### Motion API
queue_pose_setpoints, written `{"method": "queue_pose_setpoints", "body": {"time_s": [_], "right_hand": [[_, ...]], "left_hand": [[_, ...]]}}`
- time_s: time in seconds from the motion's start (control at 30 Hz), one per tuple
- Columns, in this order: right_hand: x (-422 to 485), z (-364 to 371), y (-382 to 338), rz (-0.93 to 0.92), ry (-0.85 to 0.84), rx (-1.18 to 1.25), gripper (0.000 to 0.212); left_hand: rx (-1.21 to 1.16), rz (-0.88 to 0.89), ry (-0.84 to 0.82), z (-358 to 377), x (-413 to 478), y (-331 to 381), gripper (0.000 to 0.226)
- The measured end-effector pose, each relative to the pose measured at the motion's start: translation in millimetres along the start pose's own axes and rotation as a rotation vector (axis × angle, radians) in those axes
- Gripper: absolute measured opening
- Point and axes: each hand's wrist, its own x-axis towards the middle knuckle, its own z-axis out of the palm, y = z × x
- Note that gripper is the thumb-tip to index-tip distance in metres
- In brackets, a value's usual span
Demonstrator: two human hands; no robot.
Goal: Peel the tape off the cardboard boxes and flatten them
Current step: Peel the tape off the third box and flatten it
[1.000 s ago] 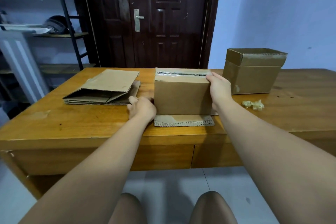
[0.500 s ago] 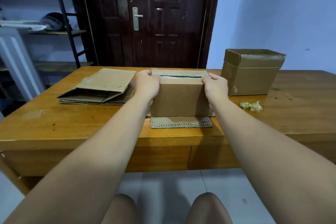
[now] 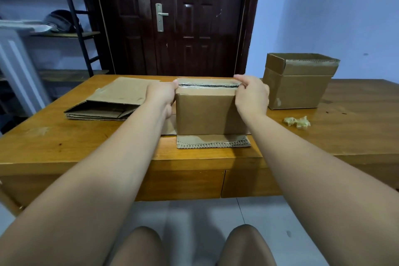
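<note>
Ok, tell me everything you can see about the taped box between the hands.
The taped box is plain brown corrugated cardboard, standing upright on the wooden table. Clear tape runs along its closed top seam. Its bottom flaps are splayed flat on the table, one toward the camera. The left hand grips its top left corner, the right hand its top right corner.
</note>
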Motion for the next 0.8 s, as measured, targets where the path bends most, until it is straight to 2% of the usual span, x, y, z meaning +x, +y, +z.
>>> {"method": "queue_pose_setpoints", "body": {"time_s": [0.1, 0.17, 0.27, 0.33, 0.4, 0.47, 0.53, 0.7, 0.8], "right_hand": [[5.4, -6.4, -6.4, -0.089, -0.093, -0.254, 0.037], [8.7, -8.8, -12.8, -0.086, -0.142, -0.357, 0.036], [15.1, -6.8, -25.5, -0.13, -0.198, -0.477, 0.028], [15.3, -4.3, -36.0, -0.204, -0.301, -0.449, 0.027], [9.8, -0.3, -45.6, -0.283, -0.502, -0.407, 0.047], [3.7, 3.4, -50.0, -0.352, -0.619, -0.493, 0.063], [3.1, 5.1, -50.2, -0.354, -0.633, -0.526, 0.065], [9.7, 6.9, -50.8, -0.241, -0.715, -0.367, 0.062], [12.2, 9.5, -51.3, -0.207, -0.716, -0.325, 0.065]], "left_hand": [[-0.024, -0.072, -0.008, -1.3, -0.6, 2.3, 0.009], [-0.03, -0.104, -0.001, -2.4, -1.4, 3.9, 0.016], [-0.051, -0.124, 0.004, -2.7, 1.7, 7.5, 0.012], [-0.073, -0.117, 0.014, -2.9, -0.3, 8.2, 0.013], [-0.046, -0.071, 0.054, -2.7, -1.3, 6.3, 0.022], [0.007, -0.01, 0.104, -1.7, -2.7, 4.5, 0.023], [0.062, 0.034, 0.115, -1.2, -4.2, 3.6, 0.022], [0.278, 0.177, 0.103, -3.3, -3.4, 11.2, 0.023], [0.323, 0.259, 0.084, -4.5, -0.7, 25.9, 0.024]]}}
